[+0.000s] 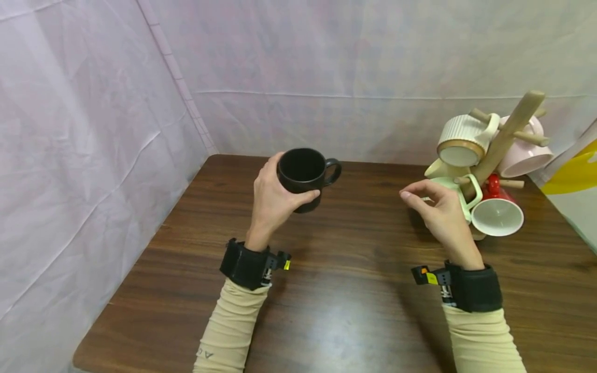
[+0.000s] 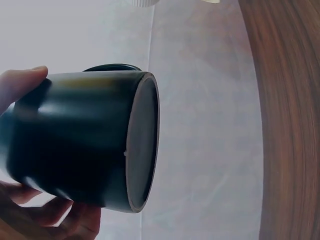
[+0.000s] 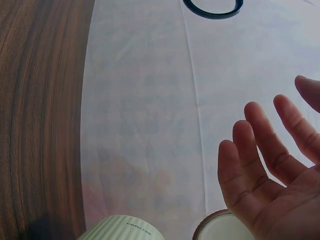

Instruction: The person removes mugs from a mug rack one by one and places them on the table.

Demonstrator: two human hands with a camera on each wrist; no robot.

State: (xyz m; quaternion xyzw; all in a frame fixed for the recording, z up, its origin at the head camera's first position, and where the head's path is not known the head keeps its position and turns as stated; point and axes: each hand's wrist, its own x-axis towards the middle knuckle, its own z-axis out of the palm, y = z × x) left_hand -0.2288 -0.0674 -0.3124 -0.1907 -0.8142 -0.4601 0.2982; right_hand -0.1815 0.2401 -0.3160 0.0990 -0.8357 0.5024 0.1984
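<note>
My left hand (image 1: 272,192) grips a black mug (image 1: 300,173) around its body and holds it above the table. The mug's handle (image 1: 333,172) points right, and its open top tips toward the head camera. In the left wrist view the mug's base (image 2: 143,142) shows, with the thumb on one side and fingers on the other. My right hand (image 1: 440,210) holds nothing, its fingers loosely bent in the right wrist view. It hovers just left of a wooden mug tree (image 1: 513,122), in front of a pale green mug (image 1: 468,199).
On the mug tree hang a white ribbed mug (image 1: 462,137), a pink mug (image 1: 524,153), a red mug (image 1: 498,215) with a white inside, and a pale yellow one (image 1: 443,170). The brown wooden table (image 1: 326,269) meets pale cloth (image 1: 326,62) behind and at left. Something yellow (image 1: 571,168) shows at right.
</note>
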